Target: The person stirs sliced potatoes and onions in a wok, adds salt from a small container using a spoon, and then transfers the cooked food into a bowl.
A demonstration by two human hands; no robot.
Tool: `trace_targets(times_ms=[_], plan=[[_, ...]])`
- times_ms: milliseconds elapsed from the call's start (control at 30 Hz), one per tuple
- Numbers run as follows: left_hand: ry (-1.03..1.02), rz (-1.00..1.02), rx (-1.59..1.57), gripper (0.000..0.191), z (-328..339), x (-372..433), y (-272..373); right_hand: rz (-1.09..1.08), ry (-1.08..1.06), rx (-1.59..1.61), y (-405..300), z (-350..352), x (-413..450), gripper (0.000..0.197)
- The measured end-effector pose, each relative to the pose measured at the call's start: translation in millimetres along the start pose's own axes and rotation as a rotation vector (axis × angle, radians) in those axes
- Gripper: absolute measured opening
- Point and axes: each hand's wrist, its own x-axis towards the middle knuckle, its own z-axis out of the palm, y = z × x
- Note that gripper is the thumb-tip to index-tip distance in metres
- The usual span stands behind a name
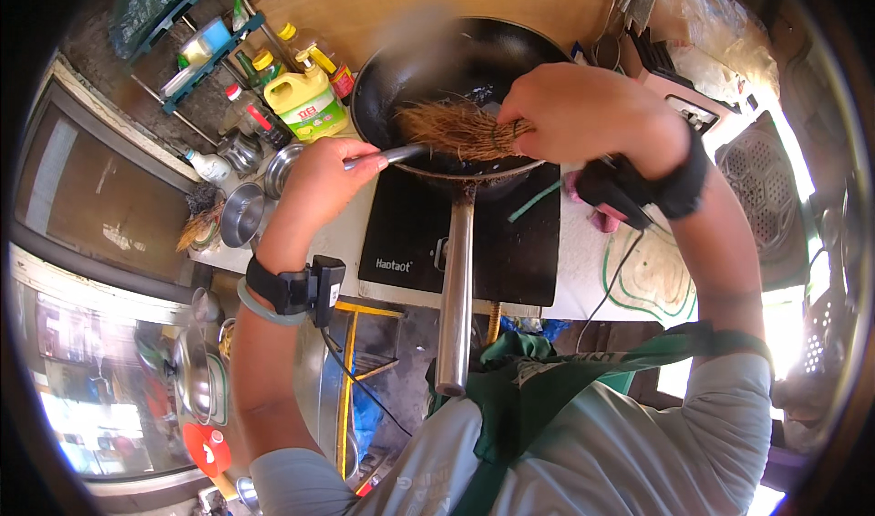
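A black wok [509, 47] with a long metal handle [456, 290] sits on the black glass-topped stove [403, 232]. My right hand [581, 112] grips a bundled straw brush [458, 130] by its tied end, its bristles over the inside of the wok. Between thumb and fingers of my left hand [325, 181] is a metal utensil handle [405, 153], which crosses the near-left rim. The brush hides the utensil's far end, so its kind cannot be told. Wet glints show in the wok.
Left of the wok stand a yellow detergent jug [307, 102], several bottles and metal bowls [243, 212]. A green strip [534, 201] lies on the stove. Right of it are a pink cloth [603, 220] and a green-edged mat [646, 263]. Cables hang from both wrists.
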Motion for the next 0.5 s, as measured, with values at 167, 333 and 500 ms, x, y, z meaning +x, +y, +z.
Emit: trace_targets(times_ms=[167, 333, 500], plan=[[0.057, 0.031, 0.066, 0.022, 3.7, -3.7, 17.1, 0.105, 0.014, -0.142, 60.9, 44.8, 20.0, 0.023], [0.149, 0.062, 0.152, 0.024, 8.2, -1.7, 17.0, 0.405, -0.098, 0.049, 86.4, 16.9, 18.2, 0.023], [0.161, 0.052, 0.208, 0.026, 14.0, 4.7, 17.2, 0.252, 0.121, -0.126, 39.5, -0.3, -6.9, 0.021]])
